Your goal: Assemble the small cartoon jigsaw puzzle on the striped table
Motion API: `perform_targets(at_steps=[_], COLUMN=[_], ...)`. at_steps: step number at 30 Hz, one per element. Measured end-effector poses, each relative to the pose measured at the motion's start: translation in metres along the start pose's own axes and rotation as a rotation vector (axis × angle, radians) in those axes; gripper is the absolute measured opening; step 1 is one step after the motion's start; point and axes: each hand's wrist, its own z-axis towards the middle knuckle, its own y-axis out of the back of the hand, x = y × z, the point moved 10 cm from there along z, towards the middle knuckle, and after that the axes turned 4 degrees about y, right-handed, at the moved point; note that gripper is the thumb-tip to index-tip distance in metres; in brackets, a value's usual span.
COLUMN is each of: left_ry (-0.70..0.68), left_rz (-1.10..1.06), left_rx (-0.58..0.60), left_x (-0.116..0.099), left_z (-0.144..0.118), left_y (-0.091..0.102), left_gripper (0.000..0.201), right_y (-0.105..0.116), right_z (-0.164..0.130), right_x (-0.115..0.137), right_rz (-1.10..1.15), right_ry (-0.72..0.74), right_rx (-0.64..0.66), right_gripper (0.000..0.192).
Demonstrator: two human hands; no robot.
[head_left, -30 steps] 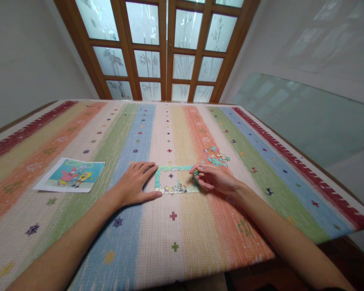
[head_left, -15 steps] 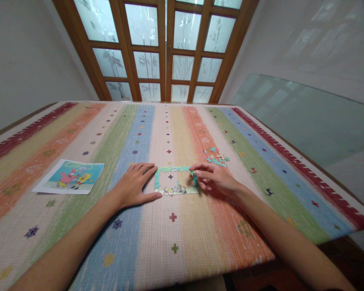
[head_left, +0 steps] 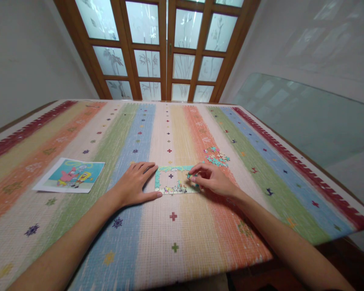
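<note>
A rectangular frame of joined jigsaw pieces (head_left: pixel 172 191) lies on the tablecloth in front of me, with cloth showing through its middle. My left hand (head_left: pixel 135 182) rests with fingers spread at the frame's left side, thumb and fingertips touching its corners. Over the right side, my right hand (head_left: pixel 210 178) pinches a small jigsaw piece (head_left: pixel 189 176) between thumb and fingers. That hand hides part of the frame's right edge. Behind it lies a loose pile of jigsaw pieces (head_left: pixel 217 157), mostly turquoise.
A printed cartoon picture (head_left: pixel 71 175) on white paper lies at the left. The striped tablecloth (head_left: pixel 157 246) covers the table, whose front edge is near me. Beyond stand wooden glazed doors (head_left: pixel 166 48); a glass panel (head_left: pixel 306 109) leans at the right wall.
My right hand has shifted slightly left and its fingers have turned, bringing the pinched piece lower over the frame's inside. My left hand has stayed in place.
</note>
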Motion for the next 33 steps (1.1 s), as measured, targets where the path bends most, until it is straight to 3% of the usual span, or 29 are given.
perform_targets(at_steps=[25,33], left_ry=[0.007,0.01], left_rz=[0.004,-0.017], left_rx=[0.012,0.004], left_x=[-0.0009,0.001], left_z=[0.0007,0.0002], left_y=[0.0003,-0.0005], left_gripper=[0.084,0.084], right_y=[0.0038,0.0063], right_z=[-0.0023,-0.0017], right_x=[-0.0033,-0.0032], right_rz=[-0.051,-0.087], right_ry=[0.008,0.075], right_rx=[-0.022,-0.015], right_gripper=[0.029,0.026])
